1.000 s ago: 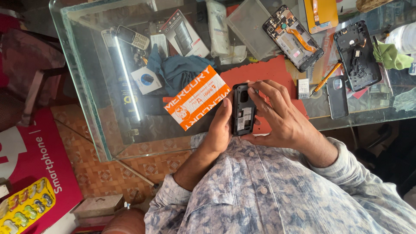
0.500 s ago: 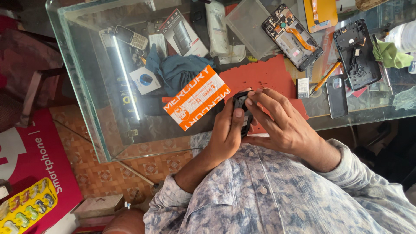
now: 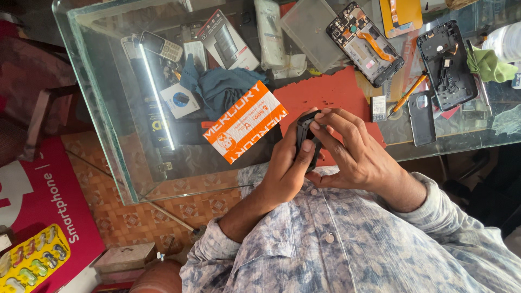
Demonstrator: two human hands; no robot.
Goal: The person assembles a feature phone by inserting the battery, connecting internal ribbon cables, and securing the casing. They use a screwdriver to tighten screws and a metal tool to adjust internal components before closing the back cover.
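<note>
Both of my hands were closed on a small black phone (image 3: 305, 140), which I held just above the near edge of the glass table (image 3: 97, 103), over the red mat (image 3: 325, 95). My left hand (image 3: 285, 168) gripped it from below with the thumb across its face, while my right hand (image 3: 353, 154) pinched its top edge. An orange-and-white box (image 3: 244, 122) lay just beside it, a dismantled phone (image 3: 364, 43) farther off.

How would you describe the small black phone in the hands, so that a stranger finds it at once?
Start at the glass table and go to its near edge, by the red mat. There the left hand and right hand grip a small black phone between them. Unlike the opened phones lying flat further back, it is lifted off the glass.
</note>
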